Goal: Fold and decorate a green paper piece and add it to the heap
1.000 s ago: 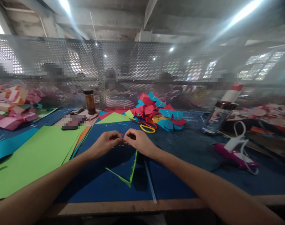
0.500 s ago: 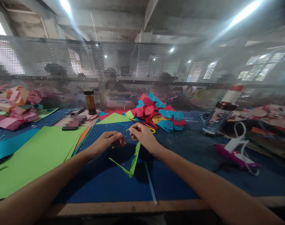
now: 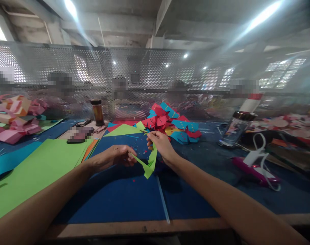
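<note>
A bent strip of light green paper (image 3: 150, 164) hangs between my two hands over the blue tabletop (image 3: 114, 200), its fold pointing down. My left hand (image 3: 120, 156) pinches its thin left end between thumb and fingers. The upper end of the strip is in the closed fingers of my right hand (image 3: 160, 145). Small coloured paper bits lie on the table beneath and behind the hands. Just beyond my right hand stands a pile of folded red and blue paper pieces (image 3: 161, 119) with dots on them.
Large green sheets (image 3: 39, 170) lie at left, near a phone (image 3: 79, 135) and a brown jar (image 3: 97, 114). At right are a clear bottle (image 3: 236, 129) and a purple-and-white glue gun (image 3: 257, 172). A clear glue stick (image 3: 163, 200) lies near the front edge. A perforated metal screen (image 3: 134, 64) runs behind.
My left hand has taken hold of the strip's loose end, which hung free before. The strip has risen and its fold has moved slightly right. My right hand has shifted a little right.
</note>
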Tool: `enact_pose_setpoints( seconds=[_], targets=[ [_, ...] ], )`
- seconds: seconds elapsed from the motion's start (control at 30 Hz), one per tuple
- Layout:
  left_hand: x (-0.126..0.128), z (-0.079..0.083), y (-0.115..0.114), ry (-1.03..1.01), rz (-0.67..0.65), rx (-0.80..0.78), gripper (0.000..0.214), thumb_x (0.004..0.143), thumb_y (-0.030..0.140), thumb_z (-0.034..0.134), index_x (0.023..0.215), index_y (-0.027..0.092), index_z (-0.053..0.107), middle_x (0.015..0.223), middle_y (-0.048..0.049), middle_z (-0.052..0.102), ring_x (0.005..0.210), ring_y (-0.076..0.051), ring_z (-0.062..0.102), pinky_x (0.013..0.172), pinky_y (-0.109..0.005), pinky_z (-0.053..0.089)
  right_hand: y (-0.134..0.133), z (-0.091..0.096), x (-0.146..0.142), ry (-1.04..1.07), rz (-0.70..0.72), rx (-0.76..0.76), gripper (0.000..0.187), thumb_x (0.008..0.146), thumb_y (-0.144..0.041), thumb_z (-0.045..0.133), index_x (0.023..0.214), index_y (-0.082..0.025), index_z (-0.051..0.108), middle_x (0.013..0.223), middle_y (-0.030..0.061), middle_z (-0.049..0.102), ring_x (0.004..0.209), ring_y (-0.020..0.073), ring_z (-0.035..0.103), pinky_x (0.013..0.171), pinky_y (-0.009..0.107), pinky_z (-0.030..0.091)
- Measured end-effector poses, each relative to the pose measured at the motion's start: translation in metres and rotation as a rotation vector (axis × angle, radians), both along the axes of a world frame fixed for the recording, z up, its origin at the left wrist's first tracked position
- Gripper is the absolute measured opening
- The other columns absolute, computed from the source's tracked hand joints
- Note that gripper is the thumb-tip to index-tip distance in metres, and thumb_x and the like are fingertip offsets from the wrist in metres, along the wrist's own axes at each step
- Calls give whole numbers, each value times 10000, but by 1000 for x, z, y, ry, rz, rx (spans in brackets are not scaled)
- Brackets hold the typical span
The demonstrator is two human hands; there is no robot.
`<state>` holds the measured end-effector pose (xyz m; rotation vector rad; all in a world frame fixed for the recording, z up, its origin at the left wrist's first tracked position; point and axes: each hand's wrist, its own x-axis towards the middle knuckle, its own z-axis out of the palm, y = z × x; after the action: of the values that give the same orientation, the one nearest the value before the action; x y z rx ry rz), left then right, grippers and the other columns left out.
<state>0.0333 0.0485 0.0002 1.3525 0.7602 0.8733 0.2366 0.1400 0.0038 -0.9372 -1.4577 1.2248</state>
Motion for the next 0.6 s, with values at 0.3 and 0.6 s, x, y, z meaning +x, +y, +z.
enact_pose_setpoints(
  seconds=[0.3, 0.6],
  targets=[
    [15, -11, -4, -115, 59, -73, 339, 662, 259, 834, 976, 182, 733, 807, -4, 705, 731, -111, 648, 770, -244, 503, -1, 1, 0, -4, -54, 47, 131, 805, -293, 604, 791, -166, 573, 721, 3, 609, 549, 98, 595, 444, 197, 516],
    [17, -12, -3, -70, 109, -37, 194, 640, 215, 843, 799, 176, 739, 725, 11, 682, 670, -90, 610, 688, -216, 459, -2, 0, -2, -23, -70, 62, 129, 799, -297, 601, 783, -172, 572, 714, 0, 606, 547, 102, 595, 439, 203, 530]
  ],
)
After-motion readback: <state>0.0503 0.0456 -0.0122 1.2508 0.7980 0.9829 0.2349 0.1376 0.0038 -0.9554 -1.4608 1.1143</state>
